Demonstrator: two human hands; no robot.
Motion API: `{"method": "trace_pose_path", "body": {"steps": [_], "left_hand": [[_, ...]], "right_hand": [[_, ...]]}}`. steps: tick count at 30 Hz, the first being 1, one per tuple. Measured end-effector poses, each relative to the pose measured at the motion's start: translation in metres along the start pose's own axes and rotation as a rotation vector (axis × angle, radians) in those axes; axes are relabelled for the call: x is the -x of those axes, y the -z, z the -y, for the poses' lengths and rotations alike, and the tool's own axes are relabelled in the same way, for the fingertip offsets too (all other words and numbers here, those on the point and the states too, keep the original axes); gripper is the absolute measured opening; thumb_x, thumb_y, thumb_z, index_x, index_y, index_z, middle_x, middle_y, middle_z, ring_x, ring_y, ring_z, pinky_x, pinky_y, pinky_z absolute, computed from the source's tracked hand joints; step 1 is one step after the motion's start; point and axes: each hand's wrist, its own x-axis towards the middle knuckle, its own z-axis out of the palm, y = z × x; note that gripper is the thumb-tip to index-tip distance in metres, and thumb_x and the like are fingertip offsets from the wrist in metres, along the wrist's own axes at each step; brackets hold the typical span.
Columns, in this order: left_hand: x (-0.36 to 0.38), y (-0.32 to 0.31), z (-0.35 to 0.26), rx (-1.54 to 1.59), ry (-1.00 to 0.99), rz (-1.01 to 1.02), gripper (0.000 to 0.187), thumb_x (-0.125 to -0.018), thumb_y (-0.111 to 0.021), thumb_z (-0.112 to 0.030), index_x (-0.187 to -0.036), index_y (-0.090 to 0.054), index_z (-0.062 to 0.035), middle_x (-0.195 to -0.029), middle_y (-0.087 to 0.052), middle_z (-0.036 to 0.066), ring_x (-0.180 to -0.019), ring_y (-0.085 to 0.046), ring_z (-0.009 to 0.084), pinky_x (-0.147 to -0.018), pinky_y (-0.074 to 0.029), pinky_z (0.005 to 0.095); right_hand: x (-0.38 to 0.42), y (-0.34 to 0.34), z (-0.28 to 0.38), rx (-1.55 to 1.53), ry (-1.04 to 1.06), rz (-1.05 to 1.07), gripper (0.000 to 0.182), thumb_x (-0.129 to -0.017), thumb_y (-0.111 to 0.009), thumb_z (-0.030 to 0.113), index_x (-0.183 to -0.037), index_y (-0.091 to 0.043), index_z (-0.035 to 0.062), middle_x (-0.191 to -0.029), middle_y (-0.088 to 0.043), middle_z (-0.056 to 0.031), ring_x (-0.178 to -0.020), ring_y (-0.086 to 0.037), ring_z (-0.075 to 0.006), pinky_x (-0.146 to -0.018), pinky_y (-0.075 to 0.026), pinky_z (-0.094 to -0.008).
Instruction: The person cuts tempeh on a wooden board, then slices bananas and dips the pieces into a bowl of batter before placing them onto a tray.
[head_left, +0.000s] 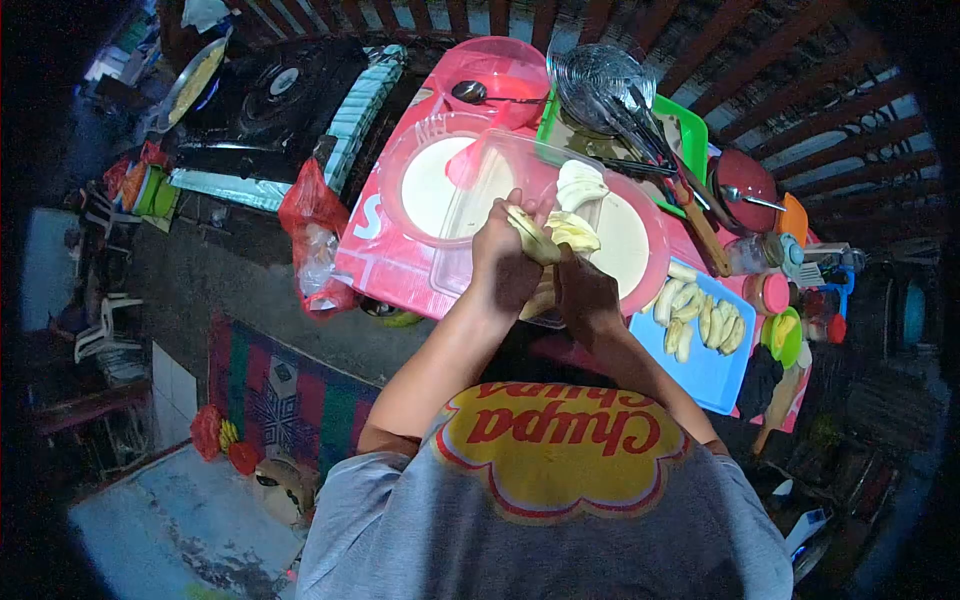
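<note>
My left hand (505,258) is closed around a peeled banana (533,240) above a clear plastic container (455,265). Close beside it, my right hand (588,298) has its fingers curled in at the banana; what they grip is hidden. Pale yellow banana slices (575,232) show just beyond my right fingertips. Farther off, a whitish fanned-out sliced banana (582,186) lies by the container's far end. Several peeled bananas (700,315) rest on a blue tray (715,385) to the right.
A bowl of white batter (425,190) stands left, and a pink-rimmed basin (655,240) of pale batter right. A green tray (690,130) with tongs (640,130) sits behind. Jars (768,293) line the right edge. A black stove (270,100) is at far left.
</note>
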Motion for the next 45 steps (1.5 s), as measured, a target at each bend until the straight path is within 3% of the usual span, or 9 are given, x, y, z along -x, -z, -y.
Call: {"method": "trace_pose_path", "body": {"steps": [3,13,17,20,27,35,39,42,45], "left_hand": [[0.001,-0.001,0.001,-0.002,0.008,0.038,0.037,-0.09,-0.021,-0.028,-0.119,-0.027,-0.0057,-0.096,-0.041,0.007,-0.103,-0.044,0.0194,-0.086,-0.036,0.0324],[0.015,-0.009,-0.004,-0.062,-0.009,0.025,0.039,-0.09,-0.022,-0.029,-0.119,-0.028,-0.0043,-0.099,-0.04,0.008,-0.106,-0.039,0.0203,-0.086,-0.036,0.0347],[0.005,-0.01,-0.014,-0.024,-0.111,-0.019,0.037,-0.089,-0.023,-0.029,-0.116,-0.031,-0.0038,-0.095,-0.041,0.009,-0.097,-0.043,0.0204,-0.085,-0.038,0.0384],[-0.002,-0.008,-0.025,0.116,-0.174,-0.038,0.031,-0.089,-0.025,-0.027,-0.108,-0.037,-0.0064,-0.089,-0.044,0.007,-0.088,-0.047,0.0199,-0.082,-0.039,0.04],[0.002,-0.013,-0.017,0.107,-0.237,0.018,0.025,-0.088,-0.029,-0.029,-0.097,-0.042,-0.009,-0.08,-0.047,0.004,-0.072,-0.047,0.0154,-0.073,-0.041,0.0336],[0.015,-0.015,-0.015,0.001,-0.315,-0.011,0.028,-0.088,-0.029,-0.03,-0.1,-0.04,-0.0067,-0.08,-0.046,0.005,-0.069,-0.046,0.0152,-0.068,-0.044,0.0315],[0.016,-0.013,-0.015,-0.028,-0.317,-0.003,0.029,-0.088,-0.029,-0.029,-0.1,-0.04,-0.0055,-0.08,-0.045,0.006,-0.068,-0.046,0.0155,-0.065,-0.045,0.0302],[0.013,-0.01,-0.016,-0.043,-0.319,0.0,0.03,-0.088,-0.03,-0.029,-0.101,-0.04,-0.0042,-0.08,-0.045,0.007,-0.068,-0.047,0.016,-0.064,-0.044,0.0305],[0.009,-0.006,-0.01,-0.026,-0.295,0.045,0.03,-0.088,-0.031,-0.029,-0.101,-0.04,-0.0029,-0.08,-0.045,0.007,-0.067,-0.048,0.0165,-0.062,-0.044,0.0309]], "right_hand": [[-0.004,-0.009,-0.008,-0.042,-0.061,0.071,0.02,-0.08,-0.041,0.012,-0.098,-0.037,0.0055,-0.079,-0.053,-0.0179,-0.073,-0.054,-0.0344,-0.059,-0.043,-0.0425],[-0.009,-0.017,-0.009,-0.04,-0.066,0.045,0.017,-0.078,-0.042,0.01,-0.095,-0.043,0.0042,-0.078,-0.053,-0.0196,-0.074,-0.054,-0.0341,-0.061,-0.044,-0.0412],[0.016,-0.005,-0.018,-0.352,-0.186,0.005,0.025,-0.077,-0.046,0.017,-0.097,-0.046,0.0017,-0.077,-0.057,-0.0152,-0.071,-0.057,-0.0309,-0.056,-0.045,-0.0396],[0.03,0.03,-0.01,0.001,-0.215,0.196,0.026,-0.078,-0.046,0.021,-0.096,-0.049,0.0026,-0.079,-0.057,-0.0184,-0.074,-0.056,-0.0331,-0.06,-0.045,-0.0397],[0.03,0.02,-0.017,-0.227,-0.241,0.076,0.025,-0.077,-0.046,0.021,-0.095,-0.05,0.0046,-0.081,-0.055,-0.0204,-0.078,-0.053,-0.0349,-0.067,-0.042,-0.0414],[0.021,0.043,0.009,-0.05,-0.038,0.222,0.062,-0.061,-0.065,0.024,-0.11,-0.034,0.0004,-0.089,-0.051,-0.0196,-0.081,-0.051,-0.0349,-0.07,-0.041,-0.0401],[0.019,0.033,0.007,-0.063,0.053,0.145,0.057,-0.063,-0.063,0.022,-0.107,-0.035,-0.0011,-0.087,-0.051,-0.0198,-0.081,-0.051,-0.0348,-0.068,-0.041,-0.0399],[0.01,0.035,0.014,-0.112,-0.208,0.354,0.057,-0.062,-0.064,0.022,-0.106,-0.036,-0.0006,-0.087,-0.052,-0.0186,-0.081,-0.051,-0.0345,-0.068,-0.042,-0.039],[0.012,0.013,0.002,-0.258,-0.213,0.143,0.042,-0.067,-0.059,0.019,-0.1,-0.039,0.0007,-0.085,-0.052,-0.0184,-0.081,-0.051,-0.0337,-0.067,-0.042,-0.0384]]}}
